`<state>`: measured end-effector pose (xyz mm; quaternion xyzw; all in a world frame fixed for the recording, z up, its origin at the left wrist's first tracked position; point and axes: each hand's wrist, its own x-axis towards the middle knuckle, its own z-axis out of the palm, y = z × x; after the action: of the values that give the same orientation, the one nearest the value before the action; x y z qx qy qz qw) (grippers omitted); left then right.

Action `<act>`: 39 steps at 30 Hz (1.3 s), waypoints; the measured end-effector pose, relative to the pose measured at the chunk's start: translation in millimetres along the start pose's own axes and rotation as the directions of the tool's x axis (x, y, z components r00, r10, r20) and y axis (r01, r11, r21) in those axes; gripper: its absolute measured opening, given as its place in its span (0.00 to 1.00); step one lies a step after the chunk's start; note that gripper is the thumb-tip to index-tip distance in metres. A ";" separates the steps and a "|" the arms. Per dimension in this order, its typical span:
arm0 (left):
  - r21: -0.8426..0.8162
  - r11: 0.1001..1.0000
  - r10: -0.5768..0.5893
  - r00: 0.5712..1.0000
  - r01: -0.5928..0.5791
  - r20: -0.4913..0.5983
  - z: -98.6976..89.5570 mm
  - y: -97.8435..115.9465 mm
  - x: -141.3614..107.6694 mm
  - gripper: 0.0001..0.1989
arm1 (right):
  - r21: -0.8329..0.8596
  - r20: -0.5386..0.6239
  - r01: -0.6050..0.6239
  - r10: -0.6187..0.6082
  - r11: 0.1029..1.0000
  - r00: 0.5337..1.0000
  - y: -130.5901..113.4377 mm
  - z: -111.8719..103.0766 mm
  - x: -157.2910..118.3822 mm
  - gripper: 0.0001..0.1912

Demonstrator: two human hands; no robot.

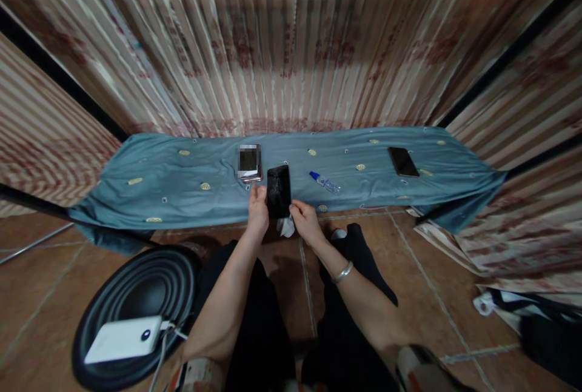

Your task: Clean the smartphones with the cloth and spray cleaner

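A black phone [278,189] is held upright over the front edge of the cloth-covered table. My left hand [257,209] grips its left side, the thumb and fingers closed on the edge. At the lower right corner of the phone is my right hand [305,220], its fingers pinched around a white crumpled cloth or tissue [286,226] that hangs below the phone. Just behind my left hand lies a small stack of phones [250,163]. To the right, a clear spray bottle with a blue cap [325,182] lies on its side. Farther right rests another dark phone [403,162].
The blue patterned cloth [182,183] covers the low table, with a striped curtain [291,46] behind. At the lower left, a white power bank [123,338] with a cable sits on a round black ribbed object [145,283]. Dark bars flank the table.
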<state>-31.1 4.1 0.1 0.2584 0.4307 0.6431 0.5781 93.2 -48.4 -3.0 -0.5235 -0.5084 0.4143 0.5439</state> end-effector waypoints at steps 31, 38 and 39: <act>0.073 0.968 -0.248 0.956 0.239 0.156 -5.4 16.5 -19.2 0.10 | -0.369 -0.070 0.238 -0.282 0.898 0.957 17.5 -10.7 27.8 0.23; 0.122 0.963 -0.260 0.947 0.240 0.189 -7.2 15.1 -23.9 0.13 | -0.418 -0.124 0.193 -0.266 0.888 0.956 20.2 -13.1 41.7 0.22; 0.130 0.960 -0.269 0.947 0.249 0.174 -7.2 14.7 -23.9 0.13 | -0.435 -0.130 0.189 -0.269 0.881 0.954 20.2 -13.8 43.8 0.22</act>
<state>-40.0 -20.2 13.1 0.2900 0.4374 0.5101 0.6815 114.6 -5.2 -16.9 -0.6001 -0.5903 0.1778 0.5097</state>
